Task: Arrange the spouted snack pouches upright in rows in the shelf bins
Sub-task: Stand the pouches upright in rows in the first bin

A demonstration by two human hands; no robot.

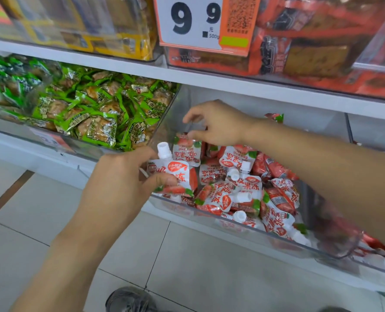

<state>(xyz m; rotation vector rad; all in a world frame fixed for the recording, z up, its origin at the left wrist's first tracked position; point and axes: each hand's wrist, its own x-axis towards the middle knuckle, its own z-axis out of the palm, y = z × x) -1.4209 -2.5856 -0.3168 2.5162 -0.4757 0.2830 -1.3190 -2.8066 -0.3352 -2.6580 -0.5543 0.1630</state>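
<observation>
A clear shelf bin (250,224) holds several red-and-white spouted pouches lying jumbled (243,190). My left hand (121,179) grips one pouch (182,174) upright at the bin's front left corner, its white spout (163,149) pointing up. Just behind it, my right hand (211,124) pinches the top edge of a second pouch (187,149), which stands against the bin's left wall. My right forearm crosses over the right part of the bin and hides some pouches there.
The bin to the left (85,113) is full of green snack packets. Above hangs a shelf with yellow and orange packs and a 9.9 price tag (193,21). Tiled floor lies below, and a shoe (128,300) shows at the bottom edge.
</observation>
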